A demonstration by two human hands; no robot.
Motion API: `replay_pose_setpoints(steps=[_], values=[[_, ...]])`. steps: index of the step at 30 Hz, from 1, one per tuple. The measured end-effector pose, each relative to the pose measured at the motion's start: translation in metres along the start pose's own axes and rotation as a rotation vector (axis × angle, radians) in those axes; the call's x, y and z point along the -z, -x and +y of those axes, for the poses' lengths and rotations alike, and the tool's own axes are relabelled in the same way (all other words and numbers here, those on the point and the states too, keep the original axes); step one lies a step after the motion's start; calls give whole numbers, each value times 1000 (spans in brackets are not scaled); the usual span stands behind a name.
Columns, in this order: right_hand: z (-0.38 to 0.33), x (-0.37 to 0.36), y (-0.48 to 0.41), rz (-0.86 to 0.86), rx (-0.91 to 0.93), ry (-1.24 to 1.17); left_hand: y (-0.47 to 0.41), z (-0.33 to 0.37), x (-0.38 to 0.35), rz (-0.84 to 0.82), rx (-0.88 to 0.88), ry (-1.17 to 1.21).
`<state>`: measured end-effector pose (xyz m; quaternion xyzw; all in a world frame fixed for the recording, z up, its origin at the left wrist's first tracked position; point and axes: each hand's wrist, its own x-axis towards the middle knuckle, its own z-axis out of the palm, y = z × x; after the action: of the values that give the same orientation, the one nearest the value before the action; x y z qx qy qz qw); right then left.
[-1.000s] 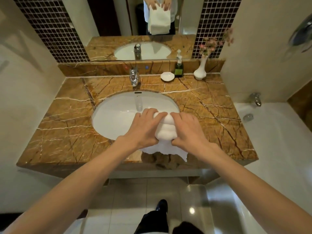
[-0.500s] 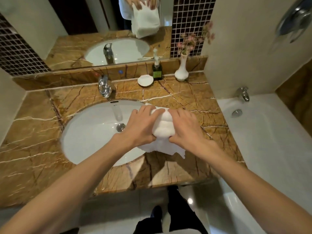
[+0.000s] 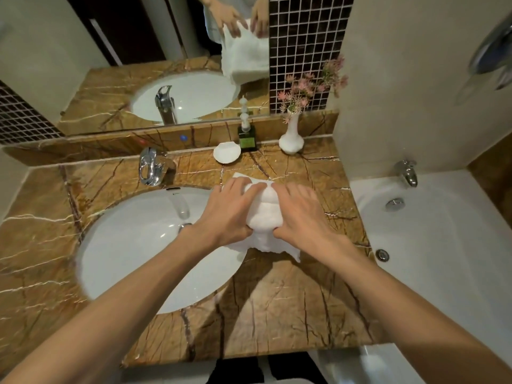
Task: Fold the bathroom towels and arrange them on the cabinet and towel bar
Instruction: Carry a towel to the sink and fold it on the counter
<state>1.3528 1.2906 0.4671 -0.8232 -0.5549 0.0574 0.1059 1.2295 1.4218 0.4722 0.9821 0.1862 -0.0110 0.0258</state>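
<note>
In the head view, the person is holding a white towel [image 3: 264, 214] bunched into a thick roll between both hands. The left hand [image 3: 227, 214] is gripping its left side, with the fingers curling over the top and the thumb tucking in at the near end. The right hand [image 3: 302, 217] is gripping the right side in the same way. The fingertips of the two hands are nearly meeting over the far end of the roll. A loose, ragged edge of the towel is hanging out below the hands on the near side and is casting a shadow on the countertop [image 3: 277, 314].

The towel is sitting over the right rim of the sink [image 3: 133, 245], between the basin and the bathtub [image 3: 429, 259]. Whether the roll is touching the brown marble cannot be told from above.

Behind the hands, a chrome faucet [image 3: 151, 167] is standing at the back of the sink. A white soap dish [image 3: 226, 153], a green soap bottle [image 3: 247, 135] and a white vase [image 3: 291, 135] of pink flowers [image 3: 310, 84] are lining the back ledge. The mirror [image 3: 110, 37] above is showing the two hands clutching the towel, with its lower part hanging down. A chrome spout [image 3: 407, 173] is sticking out over the tub.
</note>
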Motion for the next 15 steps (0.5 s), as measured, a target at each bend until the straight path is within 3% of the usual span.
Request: replay_pose_setpoints(steps=[15], values=[[14, 9, -43, -22, 8, 16, -40, -23, -1, 40, -17, 15]])
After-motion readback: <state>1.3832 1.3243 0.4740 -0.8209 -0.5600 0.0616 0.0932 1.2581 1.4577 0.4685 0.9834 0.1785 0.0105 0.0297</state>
